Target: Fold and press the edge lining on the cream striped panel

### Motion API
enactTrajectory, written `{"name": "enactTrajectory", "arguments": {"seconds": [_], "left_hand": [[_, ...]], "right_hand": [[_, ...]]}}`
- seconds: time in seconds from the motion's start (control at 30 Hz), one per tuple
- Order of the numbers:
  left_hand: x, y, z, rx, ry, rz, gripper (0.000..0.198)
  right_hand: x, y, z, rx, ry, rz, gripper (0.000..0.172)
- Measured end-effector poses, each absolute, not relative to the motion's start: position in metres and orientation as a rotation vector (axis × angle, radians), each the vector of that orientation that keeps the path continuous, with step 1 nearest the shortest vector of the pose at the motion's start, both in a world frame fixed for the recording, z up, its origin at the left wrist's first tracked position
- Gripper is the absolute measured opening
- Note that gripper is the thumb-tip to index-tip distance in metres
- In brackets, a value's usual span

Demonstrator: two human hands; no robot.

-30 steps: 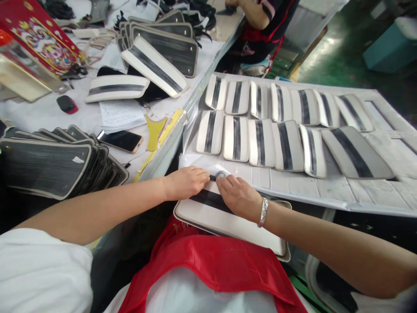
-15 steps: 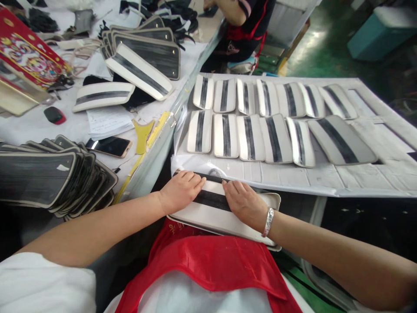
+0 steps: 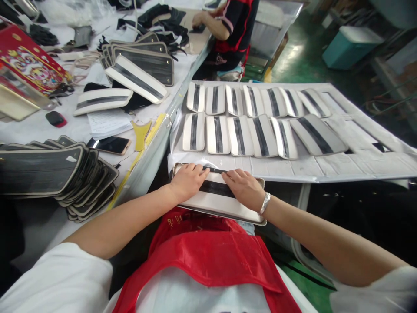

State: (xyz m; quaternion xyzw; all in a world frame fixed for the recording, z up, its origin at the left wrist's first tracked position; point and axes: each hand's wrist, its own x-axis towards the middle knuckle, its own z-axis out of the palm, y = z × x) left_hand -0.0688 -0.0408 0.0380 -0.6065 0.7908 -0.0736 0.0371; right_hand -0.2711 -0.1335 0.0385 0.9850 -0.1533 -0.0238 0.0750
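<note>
Head camera view: a striped panel (image 3: 211, 203), pale with a dark band along its length, lies crosswise just beyond the red apron (image 3: 208, 256), its long far edge turned away from the person. Left hand (image 3: 190, 180) and right hand (image 3: 246, 187) rest over that far edge, a short stretch of black strip (image 3: 215, 169) showing between them. Both sets of fingers are bent and close together, their tips on the strip; the thumbs are hidden, so I cannot tell whether either hand is pinching.

Just past the panel's far edge begins a white board (image 3: 345, 167); whether the two touch is unclear. Two rows of striped pieces (image 3: 239, 134) lie on it, seven behind and six in front, with bare board running to the right. Left of the panel, a narrow dark gap (image 3: 162, 171) separates the board from a table whose edge carries yellow tape (image 3: 154, 129). A stack of dark panels (image 3: 39, 169) overhangs that table's near side.

Farther left beyond the panel stand a red printed box (image 3: 29, 54) and a gold-coloured container (image 3: 18, 98); their contents are hidden. Far beyond the panel, to the right, a teal bin (image 3: 350, 48) sits on the floor, its top pale.
</note>
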Motion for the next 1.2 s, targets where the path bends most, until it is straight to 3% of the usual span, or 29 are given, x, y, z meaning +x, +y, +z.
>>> {"name": "enactTrajectory", "arguments": {"seconds": [0.47, 0.57, 0.7, 0.8, 1.2], "left_hand": [[-0.086, -0.043, 0.049, -1.856, 2.328, 0.003, 0.040], [-0.087, -0.036, 0.058, -1.880, 2.343, 0.113, 0.039], [-0.086, -0.003, 0.061, -1.813, 2.753, 0.462, 0.031], [-0.086, 0.021, 0.053, -1.703, 2.868, 0.672, 0.022], [-0.090, 0.027, 0.030, -1.820, 2.877, 0.431, 0.024]], "right_hand": [[-0.262, -0.121, 0.057, 3.084, -0.715, -0.184, 0.038], [-0.282, -0.108, 0.064, 3.237, -0.731, -0.032, 0.034], [-0.311, -0.073, 0.061, 3.450, -0.674, 0.288, 0.026], [-0.315, -0.052, 0.051, 3.466, -0.572, 0.318, 0.024], [-0.297, -0.049, 0.035, 3.389, -0.795, 0.212, 0.027]]}}
